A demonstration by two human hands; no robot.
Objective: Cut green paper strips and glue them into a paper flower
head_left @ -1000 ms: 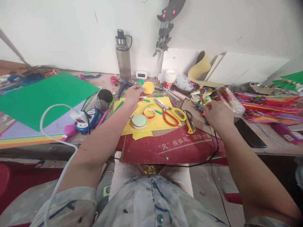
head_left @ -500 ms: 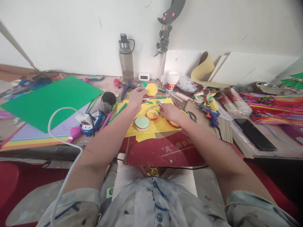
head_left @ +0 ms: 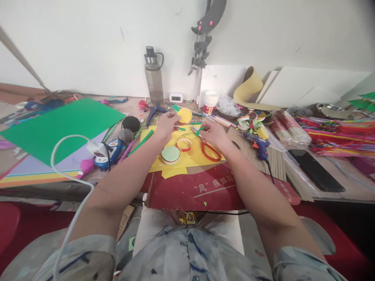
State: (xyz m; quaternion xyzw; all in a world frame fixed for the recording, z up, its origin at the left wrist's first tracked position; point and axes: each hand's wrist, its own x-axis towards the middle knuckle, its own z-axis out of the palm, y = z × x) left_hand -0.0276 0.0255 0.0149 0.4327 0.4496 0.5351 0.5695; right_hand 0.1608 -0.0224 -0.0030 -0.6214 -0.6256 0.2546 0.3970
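Note:
Pinched in the fingers of my left hand (head_left: 166,127) is a round yellow disc (head_left: 185,116), tilted with its flat face toward me. My right hand (head_left: 213,133) holds a small green paper piece (head_left: 199,130) between thumb and fingertips, just above the scissors. The red-handled scissors (head_left: 211,155) lie on yellow paper (head_left: 152,159), their blades partly under my right hand. Between my forearms sit a pale green-topped round box (head_left: 170,155) and a yellow ring with a red edge (head_left: 184,144). Small green scraps are scattered over the yellow paper.
A grey bottle (head_left: 154,78), a small white clock (head_left: 176,97) and stacked paper cups (head_left: 211,102) stand toward the wall. At right are a blue glue gun (head_left: 259,144) and a black phone (head_left: 316,169). Green sheets (head_left: 63,127) and a white cable (head_left: 70,177) lie left.
My right hand has lifted off the scissors area slightly and now shows a green paper piece in its fingertips. The scissors' red handles are more exposed. My left hand still holds the yellow disc.

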